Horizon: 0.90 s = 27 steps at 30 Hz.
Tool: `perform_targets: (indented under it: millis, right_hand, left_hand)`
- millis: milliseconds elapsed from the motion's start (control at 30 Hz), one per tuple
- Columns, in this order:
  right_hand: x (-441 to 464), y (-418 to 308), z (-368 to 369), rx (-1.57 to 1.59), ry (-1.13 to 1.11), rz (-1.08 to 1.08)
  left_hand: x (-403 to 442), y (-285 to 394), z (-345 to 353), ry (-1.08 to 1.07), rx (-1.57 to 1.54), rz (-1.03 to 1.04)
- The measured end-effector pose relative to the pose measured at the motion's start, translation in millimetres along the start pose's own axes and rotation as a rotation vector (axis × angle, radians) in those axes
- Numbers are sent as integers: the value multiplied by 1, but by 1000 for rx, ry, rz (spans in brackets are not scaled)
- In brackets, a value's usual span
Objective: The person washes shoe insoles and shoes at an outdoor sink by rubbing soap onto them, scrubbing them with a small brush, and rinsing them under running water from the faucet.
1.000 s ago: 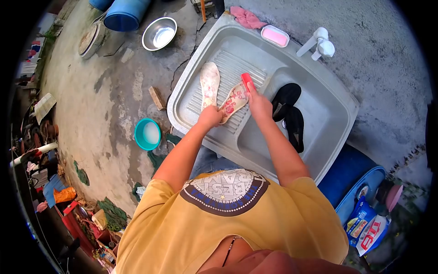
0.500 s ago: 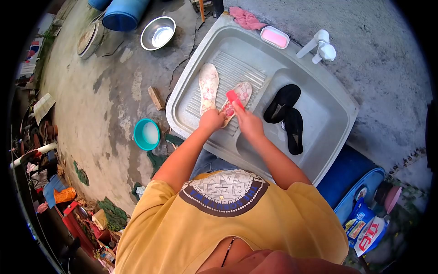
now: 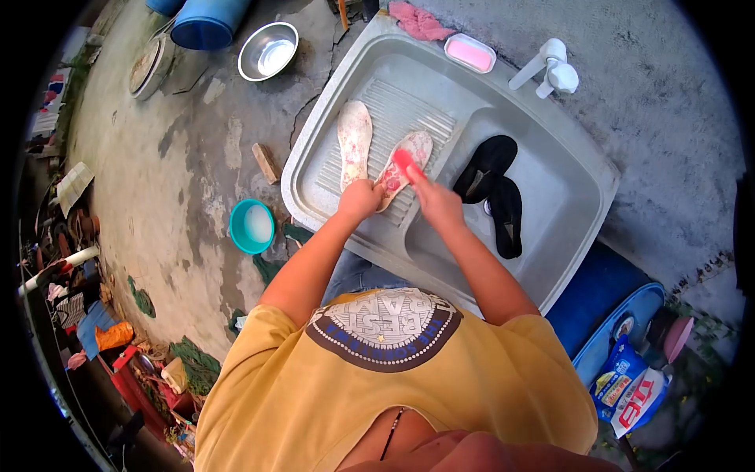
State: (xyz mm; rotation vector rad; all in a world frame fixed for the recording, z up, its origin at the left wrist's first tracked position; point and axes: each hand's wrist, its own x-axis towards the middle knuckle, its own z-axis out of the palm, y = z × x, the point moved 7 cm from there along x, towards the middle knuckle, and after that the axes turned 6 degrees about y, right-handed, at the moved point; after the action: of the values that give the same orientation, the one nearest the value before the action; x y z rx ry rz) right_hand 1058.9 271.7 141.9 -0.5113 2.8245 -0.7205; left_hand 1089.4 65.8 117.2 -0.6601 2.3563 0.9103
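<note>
In the head view, a pale insole with a red floral pattern [image 3: 420,145] lies on the ribbed drainboard of the grey sink [image 3: 295,177]. My left hand [image 3: 360,200] is closed on its near end. My right hand [image 3: 440,204] grips a red scrub brush [image 3: 406,162], whose head rests over the insole's middle; its bristles are hidden. A matching second insole [image 3: 355,132] lies just to the left, its lower end close to my left hand. Two black shoes, one upper [image 3: 491,161] and one lower [image 3: 508,224], sit in the basin on the right.
A pink soap bar in a white dish [image 3: 470,54] and a pink cloth [image 3: 421,21] rest along the sink's back edge, near a white faucet [image 3: 557,75]. On the ground are a teal bucket [image 3: 252,226], a steel bowl [image 3: 268,52] and a blue barrel [image 3: 609,303].
The brush and my right hand have shifted slightly on the insole. My left hand keeps its hold. The whole view has moved a little.
</note>
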Motion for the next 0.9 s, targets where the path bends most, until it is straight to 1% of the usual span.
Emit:
perform_targets:
  millis: [67, 167, 267, 367, 467, 500, 600, 700, 800, 833, 900]
  right_hand:
    - [44, 29, -13, -29, 102, 125]
    - [45, 17, -19, 83, 189, 229]
    - [-16, -17, 6, 140, 144, -55]
    - [-28, -11, 1, 31, 4, -101]
    - [21, 28, -13, 22, 148, 108]
    - [26, 27, -16, 44, 204, 114]
    - [-9, 2, 6, 81, 133, 36]
    - [-44, -26, 7, 65, -126, -41]
    - [6, -8, -14, 30, 45, -73]
    - [29, 1, -18, 67, 135, -49]
    - [59, 6, -12, -18, 115, 72]
  left_hand:
    - [0, 2, -2, -8, -33, 2]
    - [3, -1, -1, 82, -31, 75]
    - [4, 0, -2, 102, 6, 117]
    - [6, -4, 0, 90, -93, 99]
    - [-1, 0, -2, 46, -137, 24]
    - [-2, -3, 0, 41, -120, 7]
    - [5, -7, 3, 44, -85, 2]
    - [8, -9, 4, 44, -81, 36]
    - [1, -1, 1, 12, -53, 41]
    - [0, 1, 0, 8, -25, 47]
    - [1, 1, -1, 40, 12, 83]
